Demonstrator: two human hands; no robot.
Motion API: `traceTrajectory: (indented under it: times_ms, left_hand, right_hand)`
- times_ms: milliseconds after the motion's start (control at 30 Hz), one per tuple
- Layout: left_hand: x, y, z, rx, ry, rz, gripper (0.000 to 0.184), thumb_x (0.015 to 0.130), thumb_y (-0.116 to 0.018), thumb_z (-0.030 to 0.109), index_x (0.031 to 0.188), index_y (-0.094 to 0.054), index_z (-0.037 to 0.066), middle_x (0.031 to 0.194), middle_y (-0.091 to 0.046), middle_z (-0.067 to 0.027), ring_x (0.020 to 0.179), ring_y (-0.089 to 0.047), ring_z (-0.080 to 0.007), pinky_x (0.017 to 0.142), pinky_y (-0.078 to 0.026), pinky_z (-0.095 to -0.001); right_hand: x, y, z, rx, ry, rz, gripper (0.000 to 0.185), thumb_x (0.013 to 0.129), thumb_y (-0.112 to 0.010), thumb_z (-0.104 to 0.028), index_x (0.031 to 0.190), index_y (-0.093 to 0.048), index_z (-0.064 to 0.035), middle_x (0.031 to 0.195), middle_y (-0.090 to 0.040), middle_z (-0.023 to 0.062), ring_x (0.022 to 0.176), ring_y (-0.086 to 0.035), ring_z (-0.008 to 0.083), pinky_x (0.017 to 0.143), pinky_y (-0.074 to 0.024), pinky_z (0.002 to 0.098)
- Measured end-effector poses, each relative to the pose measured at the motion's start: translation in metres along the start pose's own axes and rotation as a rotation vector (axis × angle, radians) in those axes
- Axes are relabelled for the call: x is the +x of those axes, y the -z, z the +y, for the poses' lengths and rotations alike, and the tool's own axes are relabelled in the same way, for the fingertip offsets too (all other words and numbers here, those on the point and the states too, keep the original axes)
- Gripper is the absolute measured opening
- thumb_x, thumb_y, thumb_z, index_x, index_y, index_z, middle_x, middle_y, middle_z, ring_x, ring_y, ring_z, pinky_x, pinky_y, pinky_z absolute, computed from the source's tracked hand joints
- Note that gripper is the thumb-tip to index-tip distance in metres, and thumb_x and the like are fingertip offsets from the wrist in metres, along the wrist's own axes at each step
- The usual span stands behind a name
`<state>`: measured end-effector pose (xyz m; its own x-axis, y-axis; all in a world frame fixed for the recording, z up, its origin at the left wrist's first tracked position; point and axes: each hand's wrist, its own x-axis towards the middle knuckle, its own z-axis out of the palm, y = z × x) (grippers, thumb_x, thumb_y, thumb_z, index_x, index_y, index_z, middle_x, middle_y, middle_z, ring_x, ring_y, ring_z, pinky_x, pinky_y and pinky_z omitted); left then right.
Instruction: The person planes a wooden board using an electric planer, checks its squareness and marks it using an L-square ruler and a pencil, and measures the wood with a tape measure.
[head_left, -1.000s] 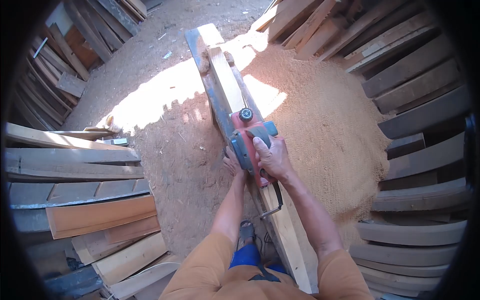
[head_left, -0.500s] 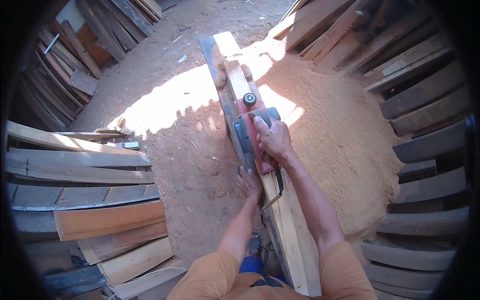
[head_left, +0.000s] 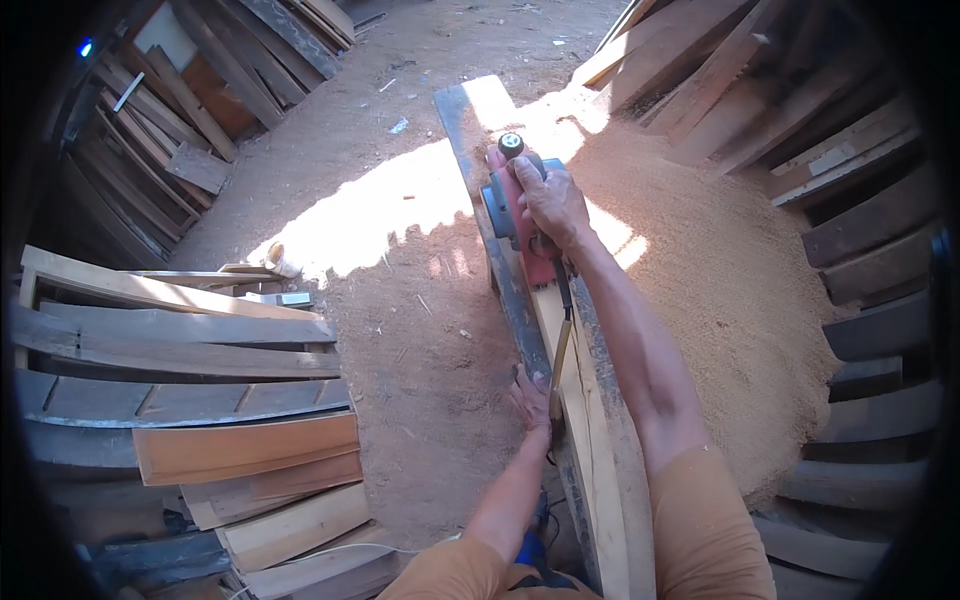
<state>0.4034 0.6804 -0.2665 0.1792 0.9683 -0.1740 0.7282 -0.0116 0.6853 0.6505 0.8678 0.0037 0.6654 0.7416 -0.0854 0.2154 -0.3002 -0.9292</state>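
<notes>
A red and grey electric planer (head_left: 508, 205) rests on a pale wooden beam (head_left: 577, 400), near the beam's far end. My right hand (head_left: 553, 207) is closed on the planer's handle, with the arm stretched forward. A black cord runs back from the planer's rear. My left hand (head_left: 532, 400) is lower down, against the left edge of the dark, worn bench (head_left: 515, 315) under the beam. Its fingers are partly spread, and the side of the bench hides some of them. A long crack shows in the beam's top face.
Sawdust (head_left: 700, 300) is heaped on the ground right of the bench. Stacked boards (head_left: 245, 445) stand close on the left, and more planks (head_left: 870, 350) line the right side. Further planks lean at the upper left. A sandal shows below.
The planer and my right hand have moved forward along the beam to its far end. My left hand now sits farther back along the bench, and the view has shifted.
</notes>
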Motion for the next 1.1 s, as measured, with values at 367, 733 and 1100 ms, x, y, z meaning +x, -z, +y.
traceTrajectory:
  times_ms: [367, 733, 1100]
  left_hand:
    - [-0.006, 0.010, 0.028, -0.038, 0.036, 0.006, 0.059, 0.103, -0.046, 0.038, 0.151, -0.043, 0.003, 0.139, -0.051, -0.0339, 0.126, -0.048, -0.0531, 0.109, -0.036, -0.0585]
    - [0.012, 0.053, 0.032, 0.047, 0.163, -0.396, 0.072, 0.104, -0.043, 0.053, 0.161, -0.032, 0.010, 0.155, -0.037, -0.0361, 0.145, -0.035, -0.0525, 0.122, -0.026, -0.0539]
    - [-0.231, 0.062, -0.039, -0.338, -0.094, -0.512, 0.087, 0.092, -0.069, 0.054, 0.150, -0.045, -0.007, 0.136, -0.063, -0.0300, 0.126, -0.063, -0.0334, 0.107, -0.048, -0.0389]
  right_hand:
    - [-0.212, 0.095, 0.032, 0.397, -0.137, -0.044, 0.047, 0.106, -0.053, -0.046, 0.122, -0.066, -0.0033, 0.074, -0.056, -0.0027, 0.061, -0.055, 0.0053, 0.053, -0.0459, 0.0222]
    - [-0.605, 0.169, 0.082, 0.442, -0.411, 0.249, 0.052, 0.105, -0.055, -0.049, 0.127, -0.055, -0.0019, 0.075, -0.057, 0.0011, 0.061, -0.053, 0.0075, 0.057, -0.0446, 0.0233]
    - [-0.859, 0.258, 0.127, 0.265, -0.517, 0.385, 0.046, 0.102, -0.061, -0.042, 0.124, -0.059, -0.0020, 0.076, -0.057, -0.0002, 0.061, -0.054, 0.0055, 0.054, -0.0443, 0.0227]
